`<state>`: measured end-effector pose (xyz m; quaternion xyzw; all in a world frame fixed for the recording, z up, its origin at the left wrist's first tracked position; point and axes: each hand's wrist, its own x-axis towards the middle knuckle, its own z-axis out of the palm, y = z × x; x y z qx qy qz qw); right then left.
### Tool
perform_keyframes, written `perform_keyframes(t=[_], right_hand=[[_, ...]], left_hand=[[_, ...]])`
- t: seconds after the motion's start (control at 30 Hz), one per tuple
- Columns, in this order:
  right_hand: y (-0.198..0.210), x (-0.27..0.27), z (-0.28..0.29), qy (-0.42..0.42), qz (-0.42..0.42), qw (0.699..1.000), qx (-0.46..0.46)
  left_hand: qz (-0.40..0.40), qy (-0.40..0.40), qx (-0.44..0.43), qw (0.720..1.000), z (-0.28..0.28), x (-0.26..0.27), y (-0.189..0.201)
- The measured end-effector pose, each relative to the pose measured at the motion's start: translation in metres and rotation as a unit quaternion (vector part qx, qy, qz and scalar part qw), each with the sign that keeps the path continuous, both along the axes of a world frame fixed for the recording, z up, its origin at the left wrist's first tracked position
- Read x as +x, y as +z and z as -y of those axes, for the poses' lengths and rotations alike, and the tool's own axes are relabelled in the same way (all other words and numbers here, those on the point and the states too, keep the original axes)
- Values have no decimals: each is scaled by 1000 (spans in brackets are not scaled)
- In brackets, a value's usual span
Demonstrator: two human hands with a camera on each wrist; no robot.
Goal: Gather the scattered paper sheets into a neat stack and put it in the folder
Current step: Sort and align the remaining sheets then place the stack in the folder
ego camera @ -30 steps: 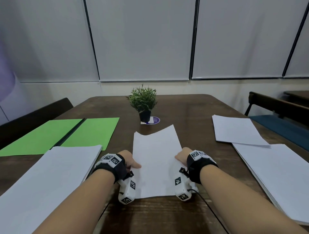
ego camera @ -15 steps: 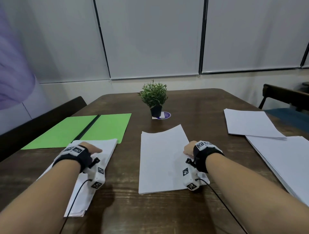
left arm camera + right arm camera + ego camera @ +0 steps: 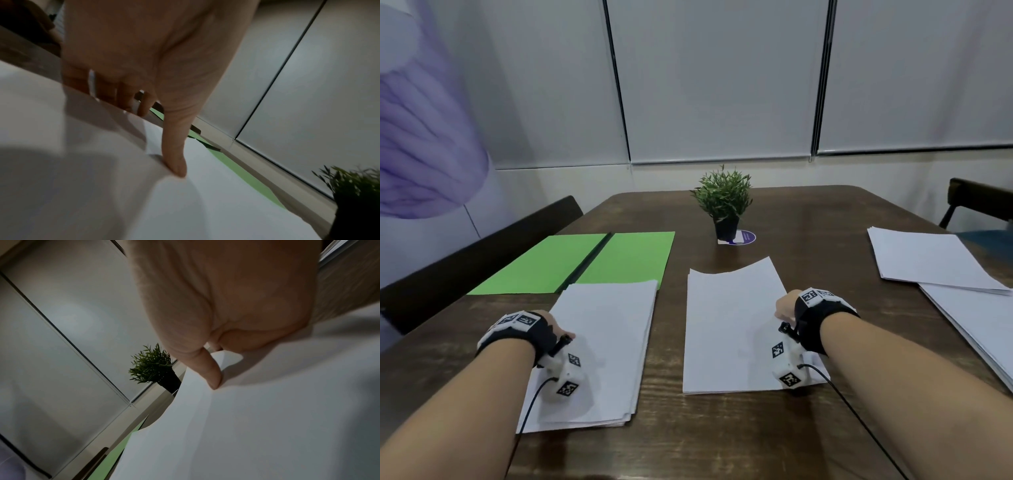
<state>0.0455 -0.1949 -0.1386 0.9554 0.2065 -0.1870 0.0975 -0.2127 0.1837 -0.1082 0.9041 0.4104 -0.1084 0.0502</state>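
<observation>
Taking the potted plant [image 3: 723,202] as my mark: bare table [image 3: 808,226] lies open on both its sides and behind it. Nearer to me and left of it, the open green folder [image 3: 585,262] lies flat; a hand could pass over it. A strip of bare wood runs from the plant toward me between the left paper pile [image 3: 606,342] and the middle sheets [image 3: 726,329]. Right of the plant, two more paper piles [image 3: 928,260] cover the table's edge. Left of it, beyond the folder, a dark bench back [image 3: 482,250] borders the table.
</observation>
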Motion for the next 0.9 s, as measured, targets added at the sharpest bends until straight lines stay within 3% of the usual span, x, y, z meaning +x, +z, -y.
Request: perform_keyframes(t=[0.07,0.17,0.3,0.47,0.57,0.6,0.67,0.73,0.87,0.9], right_hand=[[-5,11,6,-37,-1,999,-4],[-5,17,15,-20,14,999,-36],[7,-5,29,-50,-3,999,20],[3,7,47,-94,-25,995,-5],[10,1,54,-54,-3,999,4],[9,3,56,-49,2,999,19],[7,13,60,-63,4,997,-45],[-3,29,65,-111,-16,992,-60],[-24,44,80,-133,-4,991,-23],[-23,39,82,-130,15,991,25]], left_hand=[[-14,3,-7,1000,5,2,2],[-20,-10,-1,1000,23,3,5],[0,-19,-52,998,39,11,8],[66,20,-124,990,50,35,10],[134,17,-141,981,62,50,13],[168,11,-151,974,67,56,16],[259,-14,-154,953,77,69,27],[339,-57,-139,929,92,79,46],[457,-145,-105,871,124,95,93],[474,-162,-102,859,132,100,103]])
